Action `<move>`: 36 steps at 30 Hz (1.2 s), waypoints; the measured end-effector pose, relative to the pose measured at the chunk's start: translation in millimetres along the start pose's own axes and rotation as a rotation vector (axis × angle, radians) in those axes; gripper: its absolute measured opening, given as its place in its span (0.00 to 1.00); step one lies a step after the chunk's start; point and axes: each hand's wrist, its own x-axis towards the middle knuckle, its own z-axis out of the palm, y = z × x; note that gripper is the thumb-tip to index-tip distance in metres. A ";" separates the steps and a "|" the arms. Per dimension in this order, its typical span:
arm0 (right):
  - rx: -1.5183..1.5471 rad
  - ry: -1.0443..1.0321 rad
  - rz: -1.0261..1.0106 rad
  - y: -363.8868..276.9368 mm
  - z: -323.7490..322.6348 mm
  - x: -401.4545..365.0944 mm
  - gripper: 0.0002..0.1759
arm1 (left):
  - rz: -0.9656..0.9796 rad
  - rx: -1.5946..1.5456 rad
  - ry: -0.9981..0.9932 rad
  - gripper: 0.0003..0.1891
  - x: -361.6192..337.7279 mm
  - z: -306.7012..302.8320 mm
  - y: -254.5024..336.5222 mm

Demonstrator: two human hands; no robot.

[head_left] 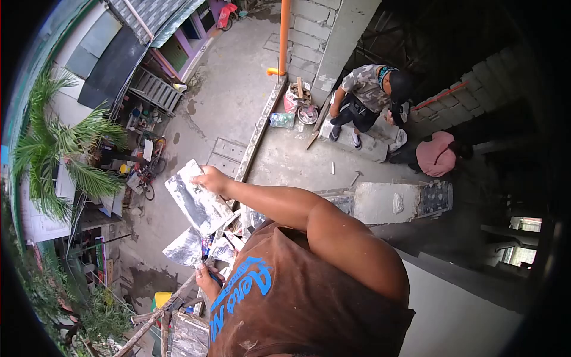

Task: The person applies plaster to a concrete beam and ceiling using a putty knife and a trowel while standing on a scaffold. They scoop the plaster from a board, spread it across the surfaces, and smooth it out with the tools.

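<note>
My right hand (pixel 209 179) reaches out over the ledge, fingers closed on the edge of a flat white rectangular panel (pixel 199 199) with grey smears across its face. Closer to my body and lower in the view, my left hand (pixel 207 281) is closed at the narrow end of a smaller shiny white-and-grey flat piece (pixel 184 247), which fans out below the panel. The kind of that piece is one I cannot tell. Crumpled whitish material (pixel 223 250) lies beside my left hand, close to my brown shirt (pixel 297 291).
Wooden poles (pixel 151 318) stand near my left arm. A person in a camouflage shirt (pixel 364 89) is at a concrete block (pixel 363 143); another wears pink (pixel 437 156). A hammer (pixel 356 178) lies on the floor. A concrete curb (pixel 262 128) borders the lane (pixel 220 77) below.
</note>
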 end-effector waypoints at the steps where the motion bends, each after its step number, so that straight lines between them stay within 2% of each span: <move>1: 0.158 0.025 0.183 10.9 10.4 -14.6 0.18 | -0.020 0.095 -0.011 0.16 -14.5 -8.8 19.6; 2: 0.316 0.046 0.363 19.2 21.6 -27.7 0.17 | -0.017 0.130 0.008 0.17 -27.8 -12.9 40.5; 3: 0.223 0.095 0.383 24.4 -54.5 -29.3 0.17 | -0.047 0.010 -0.038 0.16 -3.5 61.6 -7.1; 5: 0.265 0.018 0.639 48.2 -34.3 -40.1 0.15 | -0.060 0.033 -0.052 0.16 -5.8 51.2 15.6; 6: 0.264 -0.022 0.641 59.1 -24.5 -39.7 0.14 | -0.060 0.035 -0.051 0.16 -1.9 53.4 29.4; 7: 0.128 -0.032 0.680 65.5 -20.8 -49.4 0.15 | -0.083 0.030 -0.061 0.15 -6.2 59.0 36.6; 9: 0.107 0.011 0.701 60.5 -12.6 -61.5 0.16 | -0.056 0.055 -0.077 0.15 -2.7 68.7 44.0; 13: 0.009 0.039 0.651 80.7 -24.2 -41.2 0.17 | -0.029 0.000 -0.157 0.14 2.1 77.8 55.1; 15: -0.296 0.071 0.575 80.0 -30.0 -37.9 0.17 | -0.036 0.038 -0.204 0.14 -2.6 73.8 61.3; 16: -0.297 0.075 0.579 79.3 -32.9 -37.2 0.17 | -0.005 0.101 -0.239 0.14 -11.4 72.1 67.7; 19: -0.262 0.152 0.603 84.7 -42.0 -17.8 0.16 | 0.009 0.149 -0.292 0.14 -21.9 69.0 75.5; 21: -0.089 0.201 0.579 99.8 -51.6 -2.9 0.15 | 0.031 0.172 -0.314 0.14 -23.1 68.3 83.4; 23: -0.040 0.246 0.560 113.2 -64.5 9.4 0.15 | 0.050 0.163 -0.361 0.13 -26.1 68.2 89.3; 25: 0.180 0.568 0.554 83.9 -70.8 6.8 0.16 | 0.101 0.131 -0.399 0.13 -33.3 77.7 103.9; 26: 0.195 0.668 0.585 69.2 -78.8 -0.1 0.17 | 0.084 0.084 -0.390 0.15 -40.3 85.3 111.5; 27: 0.198 0.682 0.567 74.7 -93.7 -9.8 0.17 | 0.070 0.031 -0.379 0.18 -44.9 91.1 112.0; 29: 0.469 0.723 0.423 92.9 -132.8 -17.2 0.20 | 0.104 0.017 -0.422 0.18 -33.4 93.0 101.4; 32: 0.564 0.801 0.266 80.4 -171.4 -65.2 0.20 | 0.044 0.051 -0.452 0.17 -5.9 86.7 73.3; 33: 0.538 0.788 0.262 78.7 -189.3 -82.4 0.19 | 0.040 0.046 -0.466 0.17 -1.1 85.1 65.3; 35: 0.431 0.912 0.287 28.2 -186.0 -143.0 0.17 | -0.026 0.104 -0.515 0.13 4.8 75.7 56.7; 36: 0.426 0.953 0.193 45.9 -214.8 -161.1 0.19 | -0.060 0.085 -0.558 0.13 8.0 77.8 50.2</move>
